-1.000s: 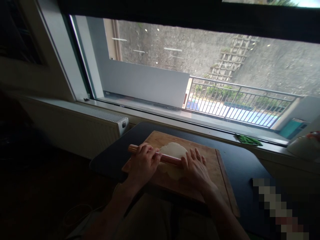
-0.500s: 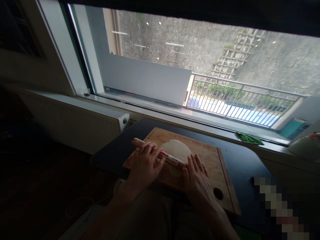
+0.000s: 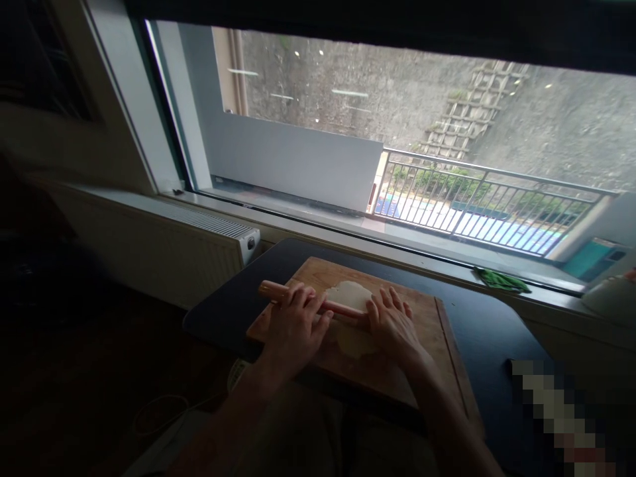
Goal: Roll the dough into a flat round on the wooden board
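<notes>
A wooden rolling pin (image 3: 342, 309) lies across a flattened sheet of pale dough (image 3: 349, 293). The dough shows on both the far and the near side of the pin. Near the pin's left end, my left hand (image 3: 297, 326) curls its fingers over the wood, and a stub of the pin sticks out beyond it. My right hand (image 3: 393, 322) bears on the other end, which it hides, with its fingers bent over and reaching past the pin. Under everything is a wooden cutting board (image 3: 422, 371), whose handle hole my right forearm covers.
The board rests on a dark table (image 3: 477, 331) with rounded corners. Behind it runs a window sill with a green cloth (image 3: 501, 280). A white radiator (image 3: 218, 258) stands left of the table. A pale rounded container (image 3: 611, 298) sits at the right edge.
The rolling pin has turned so its printed label is out of sight. Its right end and my right hand have moved away from me over the dough; my left hand has barely shifted.
</notes>
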`<state>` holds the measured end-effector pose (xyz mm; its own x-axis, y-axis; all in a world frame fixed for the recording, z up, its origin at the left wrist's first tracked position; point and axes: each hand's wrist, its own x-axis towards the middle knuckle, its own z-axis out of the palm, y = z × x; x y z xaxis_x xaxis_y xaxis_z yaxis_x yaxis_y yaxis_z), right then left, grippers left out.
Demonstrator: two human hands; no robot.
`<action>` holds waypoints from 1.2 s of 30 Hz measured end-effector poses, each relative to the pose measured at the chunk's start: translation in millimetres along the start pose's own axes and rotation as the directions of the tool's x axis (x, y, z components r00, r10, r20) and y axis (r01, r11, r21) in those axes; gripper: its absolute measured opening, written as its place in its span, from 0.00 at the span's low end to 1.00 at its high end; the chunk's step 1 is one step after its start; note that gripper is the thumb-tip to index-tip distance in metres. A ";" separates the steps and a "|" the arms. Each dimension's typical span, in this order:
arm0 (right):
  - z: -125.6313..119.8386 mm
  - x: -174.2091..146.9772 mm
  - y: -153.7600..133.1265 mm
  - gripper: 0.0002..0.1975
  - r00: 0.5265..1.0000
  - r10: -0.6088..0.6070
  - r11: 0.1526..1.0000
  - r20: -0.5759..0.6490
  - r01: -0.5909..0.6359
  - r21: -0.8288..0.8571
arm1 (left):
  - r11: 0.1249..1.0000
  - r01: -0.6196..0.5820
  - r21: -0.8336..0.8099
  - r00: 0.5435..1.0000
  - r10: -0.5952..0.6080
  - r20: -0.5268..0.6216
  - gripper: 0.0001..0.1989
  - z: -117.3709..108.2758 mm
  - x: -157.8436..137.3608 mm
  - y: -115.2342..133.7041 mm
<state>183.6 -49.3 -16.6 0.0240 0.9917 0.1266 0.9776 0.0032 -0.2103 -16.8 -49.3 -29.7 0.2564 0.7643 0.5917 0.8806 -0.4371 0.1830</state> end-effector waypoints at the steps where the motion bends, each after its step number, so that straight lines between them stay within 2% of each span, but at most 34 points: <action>1: 2.5 -17.2 -3.1 0.27 1.000 -0.015 1.000 -0.019 0.014 -0.010 | 1.000 -0.002 -0.002 1.000 0.002 0.002 0.17 -0.4 -1.8 -0.2; 5: 15.7 -89.5 -17.2 0.27 0.976 -0.167 0.985 -0.138 0.159 -0.067 | 1.000 -0.009 -0.020 1.000 0.009 0.012 0.16 -0.4 -10.3 -2.3; 7: 19.4 -107.9 -22.0 0.27 0.964 -0.214 0.976 -0.155 0.205 -0.073 | 0.999 -0.013 -0.032 1.000 0.013 0.007 0.15 0.1 -13.4 -3.5; 9: 18.2 -105.3 -23.1 0.26 0.963 -0.232 0.972 -0.138 0.225 -0.064 | 0.999 -0.009 -0.035 1.000 0.008 -0.010 0.15 0.4 -14.2 -3.8; 11: 13.1 -83.4 -20.5 0.25 0.972 -0.205 0.978 -0.116 0.200 -0.049 | 1.000 0.004 -0.031 1.000 -0.005 -0.021 0.14 0.3 -12.1 -2.5; 15: 3.1 -21.9 -10.9 0.27 0.995 -0.053 0.999 -0.080 0.051 -0.017 | 0.999 0.053 0.005 0.998 -0.053 -0.020 0.15 -0.1 -1.9 3.6; 18: 4.3 -6.6 -10.7 0.27 0.997 0.012 1.000 -0.073 -0.013 -0.012 | 0.997 0.067 0.034 0.998 -0.066 -0.017 0.16 1.5 3.9 6.3; 22: 12.6 -45.0 -26.7 0.28 0.991 -0.040 0.999 -0.127 0.037 -0.028 | 0.999 0.030 0.015 0.999 -0.030 -0.022 0.16 5.9 1.9 2.2; 26: 19.2 -87.8 -38.2 0.26 0.961 -0.196 0.981 -0.196 0.194 -0.029 | 0.999 0.003 -0.034 0.999 -0.005 -0.044 0.15 13.0 -0.8 -3.7; 29: 22.2 -98.7 -25.0 0.24 0.927 -0.275 0.961 -0.253 0.275 -0.035 | 0.997 -0.005 -0.075 1.000 0.002 -0.030 0.15 21.3 8.3 -3.5; 31: 21.9 -101.2 -9.2 0.22 0.911 -0.282 0.959 -0.300 0.279 -0.054 | 0.995 -0.015 -0.103 1.000 0.018 0.023 0.16 28.0 20.4 1.2; 33: 19.4 -103.9 4.6 0.18 0.908 -0.278 0.960 -0.313 0.270 -0.071 | 0.992 -0.020 -0.124 0.997 0.030 0.078 0.16 35.4 35.3 11.5; 36: 13.3 -109.8 9.8 0.17 0.923 -0.282 0.959 -0.262 0.278 -0.053 | 0.990 -0.009 -0.139 0.991 0.028 0.134 0.14 46.0 56.2 37.5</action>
<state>187.8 -156.5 -45.4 -0.1987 0.8806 0.4303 0.9555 0.2718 -0.1149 48.9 -0.9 -25.7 0.3316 0.8084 0.4864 0.8144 -0.5055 0.2851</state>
